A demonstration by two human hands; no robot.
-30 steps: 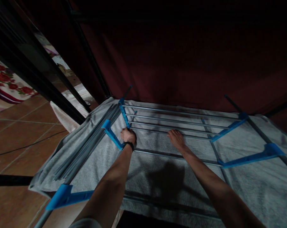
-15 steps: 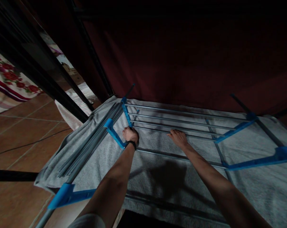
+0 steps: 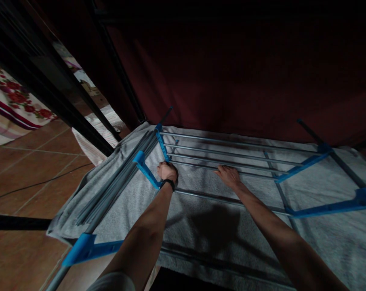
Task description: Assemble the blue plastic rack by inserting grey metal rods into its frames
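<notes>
A metal rack with grey rods (image 3: 243,144) and blue plastic brackets (image 3: 146,171) lies across a grey blanket (image 3: 198,226). My left hand (image 3: 167,171), a dark band at its wrist, is closed at the left end of the lowest rod of the upper row, right by the end of a blue side bracket (image 3: 162,145). Farther right, my right hand (image 3: 228,176) has its fingers curled over that same row's front rod (image 3: 195,165). The undersides of both hands are hidden.
A bundle of loose grey tubes (image 3: 119,180) lies on the blanket at left. Dark bed-frame posts (image 3: 49,95) rise beside it, and a dark red curtain (image 3: 231,89) hangs behind. A cable (image 3: 40,182) crosses the tiled floor (image 3: 34,161).
Both hands keep their places on the rack. The whole view has shifted very slightly; nothing else visibly moves.
</notes>
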